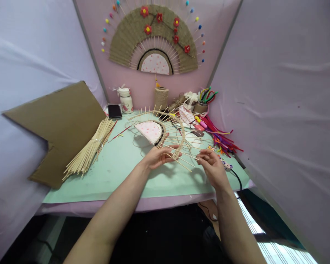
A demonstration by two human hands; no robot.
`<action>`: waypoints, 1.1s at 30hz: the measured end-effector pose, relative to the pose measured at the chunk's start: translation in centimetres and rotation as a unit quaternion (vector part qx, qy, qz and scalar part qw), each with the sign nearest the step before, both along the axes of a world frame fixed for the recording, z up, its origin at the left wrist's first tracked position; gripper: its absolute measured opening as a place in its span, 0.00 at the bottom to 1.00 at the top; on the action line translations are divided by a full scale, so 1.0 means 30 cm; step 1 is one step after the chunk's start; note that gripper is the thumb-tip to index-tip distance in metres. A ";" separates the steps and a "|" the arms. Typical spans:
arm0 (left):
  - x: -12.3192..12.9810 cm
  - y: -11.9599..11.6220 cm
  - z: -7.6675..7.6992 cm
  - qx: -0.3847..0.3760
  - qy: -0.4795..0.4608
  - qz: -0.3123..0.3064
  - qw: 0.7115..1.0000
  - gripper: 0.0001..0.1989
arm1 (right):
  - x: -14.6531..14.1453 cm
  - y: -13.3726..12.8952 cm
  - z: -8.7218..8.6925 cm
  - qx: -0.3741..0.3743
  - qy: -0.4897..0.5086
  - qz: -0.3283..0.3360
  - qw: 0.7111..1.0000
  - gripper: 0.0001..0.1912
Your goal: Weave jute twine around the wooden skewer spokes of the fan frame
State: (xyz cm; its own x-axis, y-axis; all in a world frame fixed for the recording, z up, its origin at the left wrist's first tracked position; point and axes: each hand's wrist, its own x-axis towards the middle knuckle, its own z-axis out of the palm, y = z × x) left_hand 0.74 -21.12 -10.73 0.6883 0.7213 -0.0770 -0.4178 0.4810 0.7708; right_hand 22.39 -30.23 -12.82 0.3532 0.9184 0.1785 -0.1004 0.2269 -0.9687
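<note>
My left hand [160, 157] is closed on the lower edge of a half-made fan [150, 131], its fingers round the thin sticks. The fan has a pink-dotted half-circle centre with a black rim, sticks spreading outward, and a band of twine [183, 134] woven across them. My right hand [209, 161] is at the fan's right, thumb and fingers pinched together at the stick tips. Whether it grips a stick or a strand of twine is too small to tell.
A stick bundle [89, 148] and cardboard [63, 121] lie left. Behind are a phone [114, 111], a bottle [125, 99] and a twine spool [161, 97]. Coloured pipe cleaners [222, 139] and a corded tool [226, 164] lie right. A finished fan [165, 25] hangs on the wall.
</note>
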 end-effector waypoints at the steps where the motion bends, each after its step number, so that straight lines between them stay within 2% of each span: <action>1: -0.002 0.001 0.001 0.003 -0.002 -0.001 1.000 0.43 | 0.011 -0.007 0.006 0.019 -0.030 -0.018 0.999 0.17; 4: -0.007 0.005 0.003 0.010 -0.002 -0.003 1.000 0.43 | 0.024 -0.020 0.033 0.080 -0.093 -0.083 0.989 0.16; 9: -0.011 0.008 0.004 0.014 0.005 -0.026 1.000 0.44 | -0.002 0.003 0.062 0.155 -0.138 -0.164 0.964 0.14; 12: -0.012 0.007 0.004 0.019 -0.003 -0.042 0.999 0.43 | -0.017 0.025 0.049 0.137 -0.138 -0.220 0.956 0.14; 14: -0.012 0.006 0.005 0.021 -0.012 -0.042 0.999 0.43 | -0.021 0.033 0.031 0.106 -0.133 -0.234 0.957 0.14; 17: -0.012 0.006 0.006 0.024 -0.022 -0.037 0.999 0.44 | -0.023 0.043 0.004 0.067 -0.144 -0.208 0.965 0.13; 22: -0.017 0.005 -0.001 0.031 -0.022 -0.054 0.998 0.43 | -0.065 0.099 -0.008 -0.020 -0.170 -0.117 0.978 0.13; 28: -0.008 -0.005 -0.014 0.036 -0.013 -0.092 0.995 0.47 | -0.170 0.184 -0.002 -0.037 -0.040 -0.022 0.998 0.13; 30: -0.004 -0.008 -0.011 0.037 -0.015 -0.085 0.996 0.47 | -0.180 0.195 -0.005 -0.035 -0.012 -0.013 0.999 0.14; 33: 0.002 -0.014 -0.005 0.035 -0.035 -0.086 0.995 0.45 | -0.166 0.195 -0.013 -0.038 -0.030 -0.030 0.998 0.15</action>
State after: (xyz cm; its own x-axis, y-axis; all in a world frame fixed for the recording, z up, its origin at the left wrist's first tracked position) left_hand 0.79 -21.54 -10.89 0.8040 0.5943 0.0212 -0.3873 0.4962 0.7770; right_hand 17.40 -24.39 -13.22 0.3986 0.9077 0.1312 -0.0297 0.1558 -0.9873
